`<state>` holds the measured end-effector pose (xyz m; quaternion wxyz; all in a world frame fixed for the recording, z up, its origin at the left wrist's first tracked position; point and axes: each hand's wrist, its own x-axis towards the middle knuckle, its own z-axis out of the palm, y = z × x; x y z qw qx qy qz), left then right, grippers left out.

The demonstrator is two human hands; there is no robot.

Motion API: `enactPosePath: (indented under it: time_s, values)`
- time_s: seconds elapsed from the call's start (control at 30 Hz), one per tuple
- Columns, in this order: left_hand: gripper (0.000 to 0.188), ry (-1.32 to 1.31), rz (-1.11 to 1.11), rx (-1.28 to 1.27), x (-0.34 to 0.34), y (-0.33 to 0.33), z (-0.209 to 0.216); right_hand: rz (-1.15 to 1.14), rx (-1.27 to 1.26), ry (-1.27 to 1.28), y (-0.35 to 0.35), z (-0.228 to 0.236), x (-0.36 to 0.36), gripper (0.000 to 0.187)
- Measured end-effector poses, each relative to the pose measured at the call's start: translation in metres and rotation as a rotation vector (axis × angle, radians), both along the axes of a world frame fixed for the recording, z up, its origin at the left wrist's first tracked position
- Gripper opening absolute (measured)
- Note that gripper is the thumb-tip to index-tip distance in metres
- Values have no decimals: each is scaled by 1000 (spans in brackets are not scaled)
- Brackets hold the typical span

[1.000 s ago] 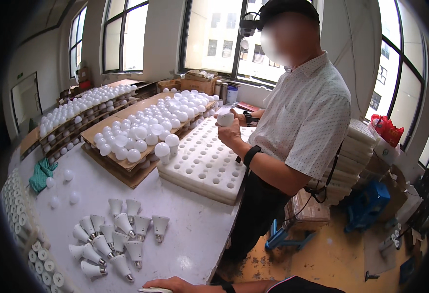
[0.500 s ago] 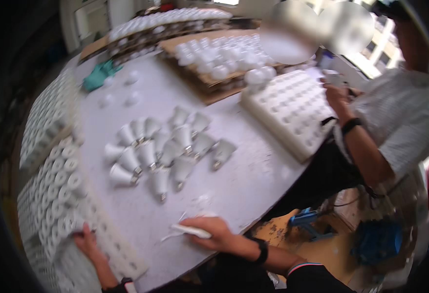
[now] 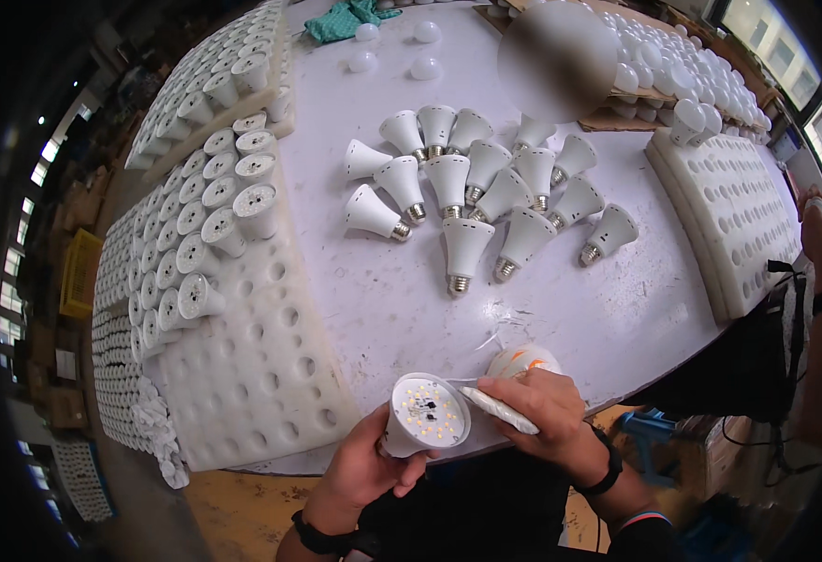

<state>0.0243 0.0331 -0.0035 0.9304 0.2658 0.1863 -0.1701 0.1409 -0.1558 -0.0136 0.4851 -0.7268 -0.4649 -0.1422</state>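
Observation:
My left hand (image 3: 369, 464) is closed around a white LED bulb body (image 3: 430, 412). It has no dome on, and the round board with small yellow LEDs and dark parts faces up. My right hand (image 3: 547, 417) grips a slim tool with a white-wrapped handle (image 3: 500, 410). The tool's thin tip lies at the rim of the bulb body; its exact contact is hard to make out. Just behind my right hand sits a rounded white object with orange marks (image 3: 523, 359), partly hidden by the fingers.
Several white bulb housings (image 3: 467, 245) lie mid-table. On the left, a foam tray (image 3: 271, 365) holds rows of bulb bodies (image 3: 200, 298). Another foam tray (image 3: 725, 215) stands right, near a co-worker's hand (image 3: 818, 229). White domes (image 3: 425, 68) and a green cloth (image 3: 341, 21) lie at the back.
My left hand has come from the left foam tray to the table's near edge, now holding a bulb body. My right hand has brought the tool to it. The view has shifted.

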Motion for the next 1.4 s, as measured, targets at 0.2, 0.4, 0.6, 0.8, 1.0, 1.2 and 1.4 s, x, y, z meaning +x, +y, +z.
enactPosePath:
  time_s: [0.2, 0.4, 0.6, 0.8, 1.0, 1.2, 1.4]
  values:
    - [43, 175, 51, 73, 4, -8, -10, 45, -14, -3, 1, -4, 1, 53]
    - [42, 204, 1, 169, 8, -9, -5, 20, -87, -10, -1, -2, 0, 57]
    - [41, 213, 17, 126, 8, -9, -4, 27, -117, -13, -1, -1, 0, 60]
    - [42, 184, -20, 180, 8, -9, -1, 40, -131, -13, 0, 0, 0, 60]
    - [43, 190, -2, 223, 8, -9, 0, 44, -127, -20, 1, -2, -1, 59]
    - [42, 137, 21, 244, 7, -6, -2, 19, -94, -20, 3, -4, -3, 53]
    - [40, 77, 74, 383, 2, -3, 3, 21, -124, -30, 1, -3, -2, 44]
